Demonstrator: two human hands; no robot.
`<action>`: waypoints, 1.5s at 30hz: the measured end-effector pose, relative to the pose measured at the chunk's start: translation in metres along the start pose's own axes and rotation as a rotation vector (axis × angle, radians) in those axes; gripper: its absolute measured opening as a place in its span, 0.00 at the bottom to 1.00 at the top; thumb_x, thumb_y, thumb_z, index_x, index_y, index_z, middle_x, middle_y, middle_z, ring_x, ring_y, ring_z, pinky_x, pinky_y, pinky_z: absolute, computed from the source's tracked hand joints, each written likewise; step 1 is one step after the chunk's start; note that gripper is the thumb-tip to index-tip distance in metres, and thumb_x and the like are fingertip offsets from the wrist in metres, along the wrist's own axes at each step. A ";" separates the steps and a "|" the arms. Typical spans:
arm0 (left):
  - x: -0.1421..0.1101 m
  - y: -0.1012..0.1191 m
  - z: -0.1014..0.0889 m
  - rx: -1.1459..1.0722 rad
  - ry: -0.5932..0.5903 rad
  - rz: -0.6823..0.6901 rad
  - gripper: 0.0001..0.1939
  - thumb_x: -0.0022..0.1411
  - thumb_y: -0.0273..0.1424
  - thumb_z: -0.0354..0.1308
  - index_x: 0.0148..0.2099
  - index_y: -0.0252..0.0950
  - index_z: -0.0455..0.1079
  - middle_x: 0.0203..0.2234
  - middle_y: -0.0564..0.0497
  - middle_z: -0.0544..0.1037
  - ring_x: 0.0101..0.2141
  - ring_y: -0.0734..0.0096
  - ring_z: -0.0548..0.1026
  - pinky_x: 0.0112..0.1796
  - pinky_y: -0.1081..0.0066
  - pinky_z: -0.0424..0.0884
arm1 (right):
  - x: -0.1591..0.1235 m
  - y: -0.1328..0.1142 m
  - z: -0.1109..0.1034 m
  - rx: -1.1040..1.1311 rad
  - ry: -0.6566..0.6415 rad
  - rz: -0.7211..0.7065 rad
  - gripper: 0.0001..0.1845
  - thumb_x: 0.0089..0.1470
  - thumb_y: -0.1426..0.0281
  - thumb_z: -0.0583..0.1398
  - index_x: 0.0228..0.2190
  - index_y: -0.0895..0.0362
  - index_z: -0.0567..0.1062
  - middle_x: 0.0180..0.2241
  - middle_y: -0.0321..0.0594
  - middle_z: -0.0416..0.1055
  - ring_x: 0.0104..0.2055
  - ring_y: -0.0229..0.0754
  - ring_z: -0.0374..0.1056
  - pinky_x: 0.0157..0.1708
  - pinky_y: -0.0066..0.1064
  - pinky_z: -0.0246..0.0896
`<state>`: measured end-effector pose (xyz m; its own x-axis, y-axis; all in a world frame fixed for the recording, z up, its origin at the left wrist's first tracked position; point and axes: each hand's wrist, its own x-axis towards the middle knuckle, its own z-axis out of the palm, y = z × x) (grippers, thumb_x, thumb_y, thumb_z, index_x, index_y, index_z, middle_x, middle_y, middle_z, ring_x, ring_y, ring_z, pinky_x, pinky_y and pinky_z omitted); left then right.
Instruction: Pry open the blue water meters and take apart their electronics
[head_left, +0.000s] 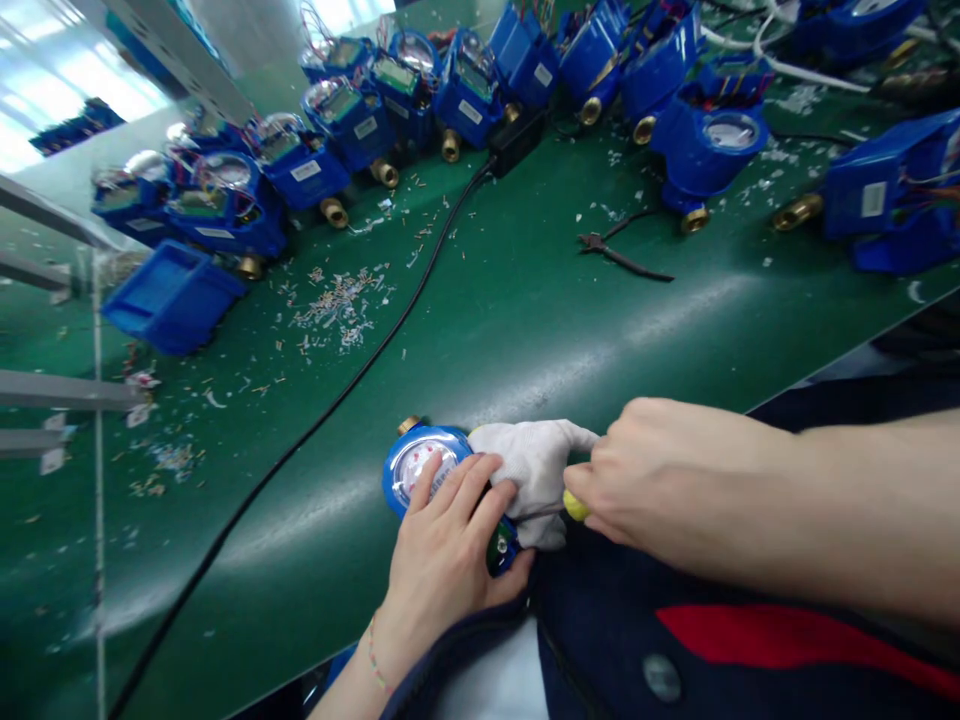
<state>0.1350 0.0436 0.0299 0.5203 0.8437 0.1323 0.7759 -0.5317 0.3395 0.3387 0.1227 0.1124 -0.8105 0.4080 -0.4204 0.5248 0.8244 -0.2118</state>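
Note:
My left hand (457, 530) lies over a blue water meter (391, 478) near the table's front edge, its fingers across the round dial and its thumb at the near side. A brass fitting (409, 425) sticks out at the meter's far end, and part of a green circuit board (498, 548) shows under my palm. Closed in a fist, my right hand (645, 480) grips a screwdriver (576, 506) by its yellow handle. Its thin shaft points left toward the meter; the tip is hidden. A white cloth glove (525, 470) is bunched between both hands, against the meter.
Several blue meters (352, 130) with exposed wires line the back of the green table (487, 330). Cutting pliers (626, 250) lie at right of centre. A black cable (337, 400) crosses the left side, past scattered clippings (341, 305) and a blue bin (172, 300).

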 end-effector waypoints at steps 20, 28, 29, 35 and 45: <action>0.000 -0.012 0.005 -0.145 -0.033 0.047 0.18 0.51 0.40 0.57 0.44 0.39 0.69 0.50 0.46 0.74 0.52 0.59 0.69 0.62 0.57 0.39 | 0.018 0.043 0.002 -0.056 -0.148 -0.194 0.15 0.55 0.60 0.60 0.24 0.56 0.70 0.17 0.36 0.66 0.15 0.40 0.60 0.18 0.33 0.29; -0.012 -0.015 0.010 -0.195 0.066 0.066 0.15 0.53 0.40 0.55 0.39 0.36 0.70 0.47 0.47 0.75 0.50 0.61 0.70 0.62 0.59 0.40 | 0.022 0.065 0.030 0.060 -0.134 -0.288 0.19 0.59 0.55 0.57 0.26 0.56 0.68 0.20 0.35 0.67 0.19 0.38 0.61 0.20 0.32 0.35; -0.014 -0.016 0.011 -0.201 0.083 0.072 0.14 0.53 0.40 0.55 0.39 0.37 0.70 0.47 0.48 0.76 0.50 0.62 0.70 0.62 0.59 0.40 | 0.022 0.067 0.034 0.084 -0.137 -0.308 0.19 0.59 0.54 0.56 0.26 0.56 0.67 0.21 0.35 0.67 0.20 0.38 0.61 0.20 0.32 0.36; -0.007 -0.018 0.007 -0.217 0.056 0.043 0.15 0.53 0.38 0.55 0.40 0.35 0.70 0.49 0.47 0.75 0.52 0.63 0.69 0.63 0.60 0.39 | 0.013 0.051 0.007 -0.094 -0.083 -0.243 0.15 0.61 0.61 0.53 0.25 0.54 0.64 0.18 0.35 0.60 0.16 0.39 0.51 0.21 0.35 0.33; -0.004 -0.015 0.004 -0.200 0.009 -0.002 0.16 0.53 0.38 0.55 0.42 0.35 0.70 0.49 0.47 0.74 0.52 0.62 0.69 0.62 0.60 0.41 | 0.016 0.023 -0.008 -0.258 -0.052 -0.221 0.10 0.47 0.71 0.61 0.21 0.54 0.64 0.16 0.34 0.58 0.15 0.38 0.49 0.19 0.34 0.29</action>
<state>0.1231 0.0482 0.0208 0.5146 0.8459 0.1397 0.6903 -0.5055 0.5176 0.3353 0.1510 0.1076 -0.8794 0.1937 -0.4348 0.2497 0.9654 -0.0749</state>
